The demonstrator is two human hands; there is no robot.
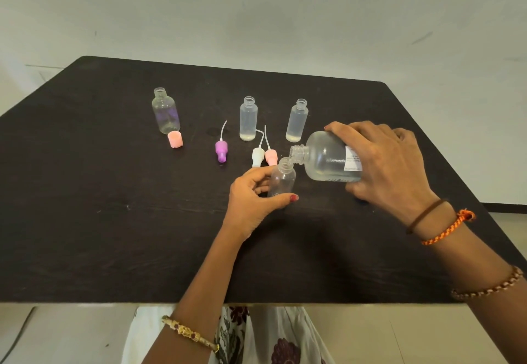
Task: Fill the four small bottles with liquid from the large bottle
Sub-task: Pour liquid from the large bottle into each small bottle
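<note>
at table centre | left hand (251, 201) grips small bottle (282, 179) | right hand (390, 169) holds tilted large bottle (328, 161)

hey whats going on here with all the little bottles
A person is pouring from the large bottle, tipped in the right hand, into a small bottle that the left hand steadies on the dark table. Three other small bottles stand open further back; two slim ones hold a little liquid. The spray tops and a pink cap lie loose between them.
</note>
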